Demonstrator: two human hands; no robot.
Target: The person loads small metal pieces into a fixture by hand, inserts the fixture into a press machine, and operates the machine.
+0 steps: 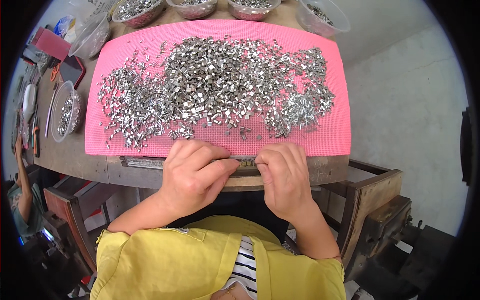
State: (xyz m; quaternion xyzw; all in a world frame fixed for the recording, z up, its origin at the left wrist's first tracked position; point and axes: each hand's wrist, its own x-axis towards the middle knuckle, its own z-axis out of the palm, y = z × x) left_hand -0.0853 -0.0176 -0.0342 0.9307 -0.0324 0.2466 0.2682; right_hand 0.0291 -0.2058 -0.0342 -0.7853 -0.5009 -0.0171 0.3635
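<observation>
A long narrow metal rail (144, 163) lies along the near edge of the table, in front of a pink mesh mat (220, 147). Small brass-toned pieces (247, 163) sit in a row on it, showing in the gap between my hands. My left hand (192, 172) bends over the rail, closed, thumb and fingertips together beside that row. On the row's other side my right hand (285, 175) is closed too, its fingertips at the rail. Whatever is pinched is too small or hidden to name. Beyond both hands, many small shiny metal pieces (200, 80) are heaped on the mat.
Clear plastic bowls of metal pieces (137, 19) line the far side; another bowl (65, 120) stands left. Orange-handled scissors (55, 71) and a dark phone-like slab (73, 71) lie nearby. Another person's arm (22, 175) shows far left. A wooden frame (367, 205) stands right.
</observation>
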